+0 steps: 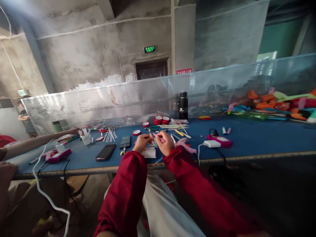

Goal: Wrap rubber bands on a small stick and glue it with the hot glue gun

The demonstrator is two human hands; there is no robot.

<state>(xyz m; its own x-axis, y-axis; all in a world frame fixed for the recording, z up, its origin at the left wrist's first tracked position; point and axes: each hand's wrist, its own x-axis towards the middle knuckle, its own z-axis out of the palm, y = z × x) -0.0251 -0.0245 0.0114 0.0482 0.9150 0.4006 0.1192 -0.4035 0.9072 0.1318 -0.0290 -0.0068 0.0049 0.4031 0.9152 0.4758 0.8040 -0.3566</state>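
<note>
Above the near edge of the blue table, my left hand (142, 143) pinches a thin stick (149, 131) with a yellow-orange tip. Close beside it, my right hand (166, 143) is closed around a slim pink pen-like tool (161, 139), its tip pointing at the stick. Small pale loops or scraps lie under the hands, partly hidden. A folded white paper (149, 152) rests just below my left hand. To the right of my right hand lies a pink glue gun (185, 146). What happens between the fingertips is too small to make out.
Left of my hands lie a phone (105, 152), a dark flat pouch (125, 142) and a cup of white sticks (85, 137). Red tape rolls (158, 120) and a black bottle (183, 106) stand behind. A magenta power strip (220, 141) sits right. A co-worker's arm (37, 143) reaches in from the left.
</note>
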